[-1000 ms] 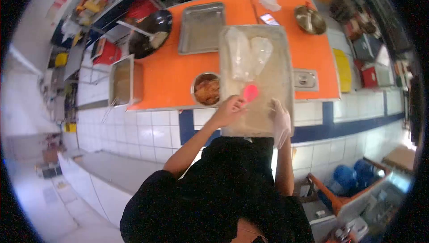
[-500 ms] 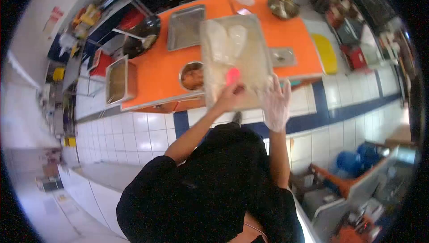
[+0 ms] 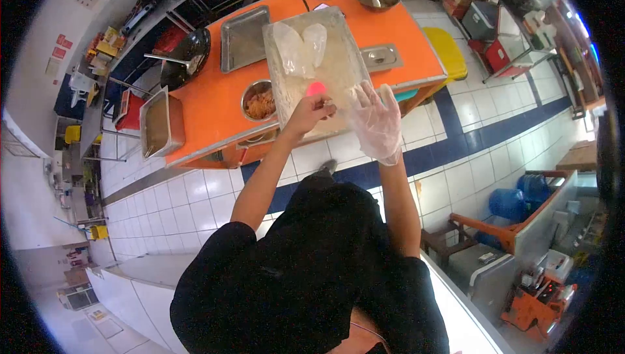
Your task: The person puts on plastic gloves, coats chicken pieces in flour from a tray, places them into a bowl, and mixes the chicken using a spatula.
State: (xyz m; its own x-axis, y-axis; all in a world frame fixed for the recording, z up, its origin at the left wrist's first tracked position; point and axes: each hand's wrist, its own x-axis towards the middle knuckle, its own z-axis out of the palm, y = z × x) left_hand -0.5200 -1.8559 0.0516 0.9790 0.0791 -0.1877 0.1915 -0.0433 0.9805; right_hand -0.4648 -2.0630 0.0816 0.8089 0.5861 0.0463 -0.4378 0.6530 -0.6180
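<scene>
Whereas a second ago the right hand (image 3: pixel 376 116) was down at the side of the large tray (image 3: pixel 271 61), it is now raised before the tray's near end, fingers spread wide inside a loose clear glove (image 3: pixel 385 138). That suggests the glove, rather than the tray's contents, has the person's attention. Bare and close beside it, the left hand (image 3: pixel 309 116) has its fingers drawn narrow; whether they pinch the glove or anything else, I cannot tell. Just beyond them shows a pink utensil (image 3: pixel 316 88), its contact with the fingers unclear. Pale powder (image 3: pixel 342 58) covers the tray's floor, with two whitish plastic bags (image 3: pixel 290 48) at its far end. Left of it, a steel bowl (image 3: pixel 245 107) holds orange-red food (image 3: pixel 262 105); farther left, a dark wok (image 3: pixel 196 41) carries a ladle (image 3: pixel 170 60) with something pale near its head. What fills the deep pan (image 3: pixel 174 134) at the table's corner is hard to identify. A utensil stands in the far bowl (image 3: pixel 388 1).
</scene>
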